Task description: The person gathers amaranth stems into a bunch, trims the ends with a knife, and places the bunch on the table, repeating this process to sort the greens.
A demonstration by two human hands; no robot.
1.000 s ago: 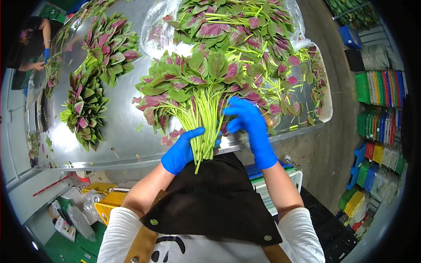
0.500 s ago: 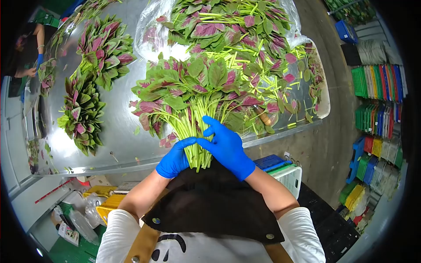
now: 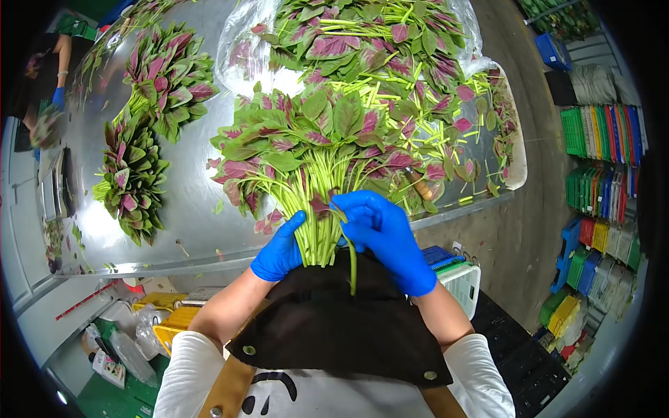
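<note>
A big bunch of red-green amaranth (image 3: pixel 310 150) stands leaves-up at the table's near edge, its pale stems pointing towards me. My left hand (image 3: pixel 280 249), in a blue glove, is closed round the lower stems, thumb upright along their side. Beside the bunch, my right hand (image 3: pixel 385 238), gloved too, pinches a single amaranth stem (image 3: pixel 352 268) with a small purple leaf at its top. That stem hangs down in front of my dark apron (image 3: pixel 327 320). Right of the bunch lies a wooden-handled tool (image 3: pixel 421 186), its working end hidden among leaves.
Two amaranth bundles (image 3: pixel 132 177) lie on the left of the metal table (image 3: pixel 191 202). Loose amaranth (image 3: pixel 376 42) on clear plastic and cut stems cover the back and right. A co-worker's blue-gloved hand (image 3: pixel 58 97) is at far left. Stacked crates (image 3: pixel 603 132) stand right.
My right hand has left the bunch's stems and moved slightly right and down, now with one separate stem. My left hand stays on the bunch. The co-worker's hands have shifted, with a blurred leafy bundle.
</note>
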